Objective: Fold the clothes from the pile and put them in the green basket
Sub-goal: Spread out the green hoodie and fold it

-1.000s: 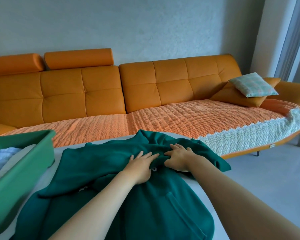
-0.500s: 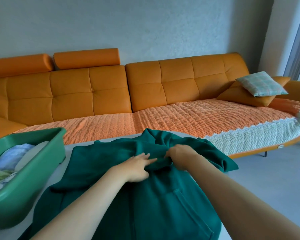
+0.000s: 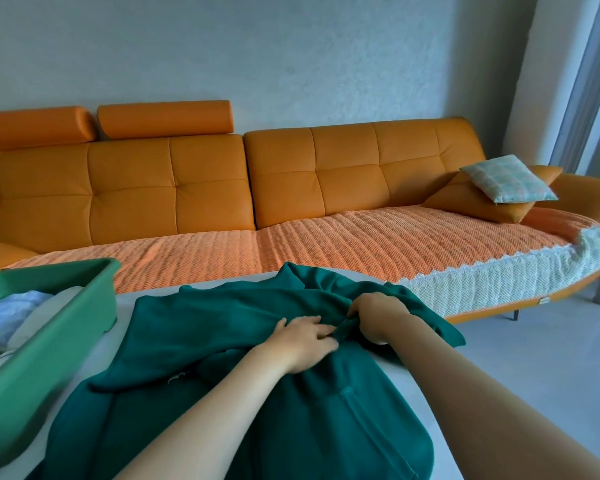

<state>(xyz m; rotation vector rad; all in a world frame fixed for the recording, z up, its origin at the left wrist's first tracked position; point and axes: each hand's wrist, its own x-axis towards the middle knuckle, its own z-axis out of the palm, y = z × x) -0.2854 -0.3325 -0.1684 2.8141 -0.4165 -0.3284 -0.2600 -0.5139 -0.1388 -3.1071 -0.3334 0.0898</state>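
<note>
A: What's changed in the last sec?

B: The right grip (image 3: 378, 315), mostly. A sec ago both lay flat on the dark green garment (image 3: 194, 327), fingers spread, smoothing. Now the right one's curled & pinches a bunched fold toward the far end. Its thumb's hidden, so can't say how deep the hold goes.

A: And the left grip?

B: The left grip (image 3: 303, 341) is flat, fingers straight, palm down on the cloth, tips right at the bunch the right one pinches. It holds nothing, just presses.

A: Where's the garment?

B: Spread on the white bench (image 3: 414, 393), not in the basket. The far end's rumpled by the bench's far edge, the right side seems to hang over the edge, and the near end runs out of frame at the bottom.

A: Basket?

B: The green basket (image 3: 49, 375) sits on the left, near the garment's left side, w/ some pale clothes (image 3: 11, 310) inside already. It shows more than it did a sec ago. Prob. a head turn, not the basket moving.

A: So what does that mean for the task?

B: IMO smoothing's over & the fold's starting: the pinch is the pick-up pt, the flat left the anchor. No fold's made yet tho; the garment's still full-width. No other pile's in view, so can't tell how much is left. The orange sofa (image 3: 208, 188) behind plays no part.

A: Risk?

B: The fabric looks thick & soft. A pinch on one bunch may drag only the top layer & skew it.
</note>
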